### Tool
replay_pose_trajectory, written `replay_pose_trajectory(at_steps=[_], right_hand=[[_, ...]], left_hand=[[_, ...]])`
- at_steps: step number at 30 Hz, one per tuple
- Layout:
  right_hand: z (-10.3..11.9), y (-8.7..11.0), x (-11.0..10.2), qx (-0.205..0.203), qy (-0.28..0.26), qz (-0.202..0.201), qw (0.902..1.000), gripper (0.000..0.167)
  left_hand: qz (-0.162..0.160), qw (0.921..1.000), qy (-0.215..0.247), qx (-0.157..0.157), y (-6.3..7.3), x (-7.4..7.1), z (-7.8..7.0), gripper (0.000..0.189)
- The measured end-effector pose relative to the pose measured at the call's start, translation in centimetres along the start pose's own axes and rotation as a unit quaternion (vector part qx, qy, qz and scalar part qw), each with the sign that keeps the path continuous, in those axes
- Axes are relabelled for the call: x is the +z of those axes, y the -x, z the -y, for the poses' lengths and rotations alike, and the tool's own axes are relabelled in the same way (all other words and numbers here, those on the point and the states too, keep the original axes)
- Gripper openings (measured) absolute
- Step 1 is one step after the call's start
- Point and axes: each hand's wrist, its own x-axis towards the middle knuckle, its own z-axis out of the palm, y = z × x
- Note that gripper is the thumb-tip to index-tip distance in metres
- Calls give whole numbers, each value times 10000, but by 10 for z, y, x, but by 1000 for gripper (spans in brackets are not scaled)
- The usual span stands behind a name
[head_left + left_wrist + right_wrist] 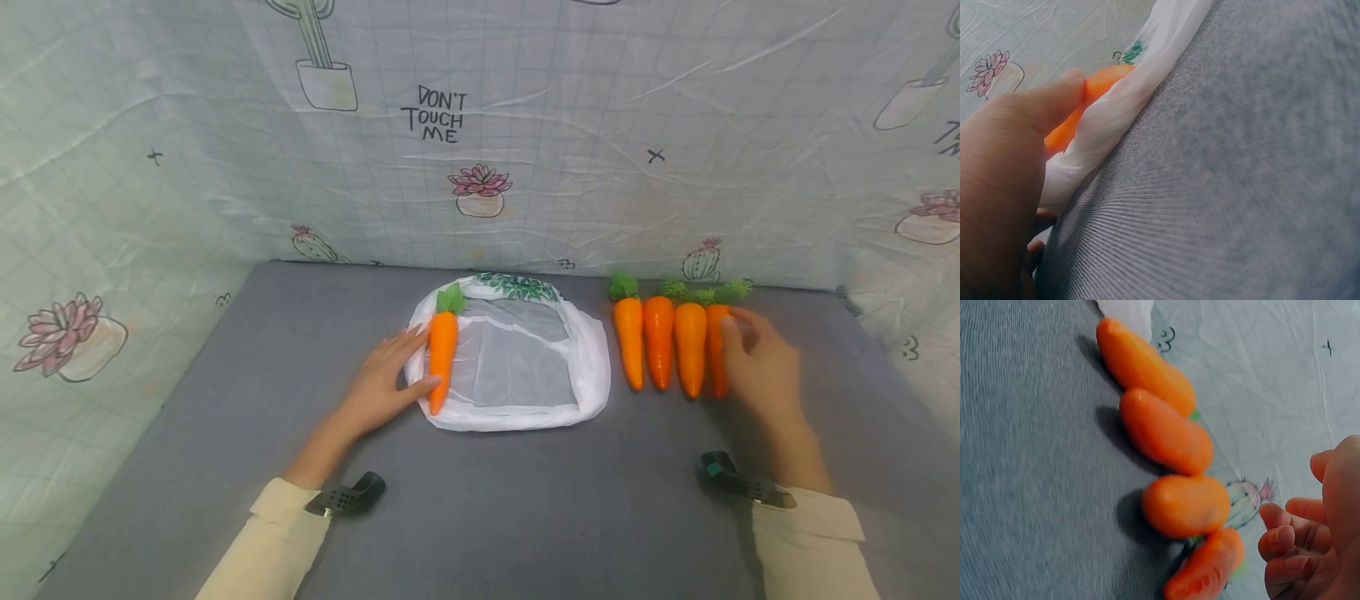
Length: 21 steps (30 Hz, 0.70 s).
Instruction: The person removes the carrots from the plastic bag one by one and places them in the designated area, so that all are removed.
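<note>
A white mesh bag (525, 358) with a thick rolled rim lies flat on the grey table. Along the left side of its opening lies an orange toy carrot (442, 350) with a green leaf top. My left hand (390, 375) rests at that rim, fingers stretched out beside the carrot and thumb laid against it; the left wrist view shows the thumb (1060, 103) on the orange carrot (1102, 81). My right hand (765, 358) is at the rightmost carrot (717, 350) of a row, and in the right wrist view its fingers (1288, 540) are bent loosely with nothing between them.
Three more carrots, the left one (628, 342), a darker one (658, 342) and another (690, 346), lie side by side right of the bag, leaf tops toward the back. A patterned cloth backdrop (570, 183) rises behind the table (525, 508).
</note>
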Motion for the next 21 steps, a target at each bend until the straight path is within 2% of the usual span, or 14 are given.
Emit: replay_pose_trajectory(at_steps=[10, 21], right_hand=[[21, 1, 8, -224, -58, 261, 9994, 53], [40, 2, 17, -441, 8, 351, 9984, 53]], left_hand=[[-14, 10000, 29, 20, 0, -1, -1, 75], [-58, 9999, 53, 86, 0, -2, -2, 75]])
